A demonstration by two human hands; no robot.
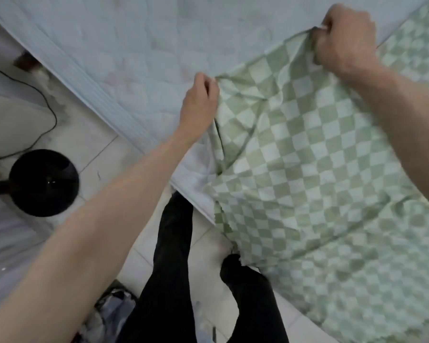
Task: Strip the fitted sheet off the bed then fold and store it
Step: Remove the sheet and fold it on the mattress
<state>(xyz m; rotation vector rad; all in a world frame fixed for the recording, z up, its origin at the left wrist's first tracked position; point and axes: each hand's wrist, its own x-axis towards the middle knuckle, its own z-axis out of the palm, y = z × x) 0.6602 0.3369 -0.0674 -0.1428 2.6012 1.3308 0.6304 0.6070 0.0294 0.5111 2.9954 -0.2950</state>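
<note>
Left hand (200,100): clenched on sheet edge | Right hand (346,38): fisted on gathered hem | Fitted sheet (307,169): peeled off the mattress (134,58) corner, draped over its near side | Handling: judged light, limp, non-slip; best gripped at the hem.

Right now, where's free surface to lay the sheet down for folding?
Bare mattress is free, from the left hand out to its far edge. The checkered sheet, gripped by both hands (right hand), covers the right side. Floor is crowded: fan base, cable, bag.
</note>
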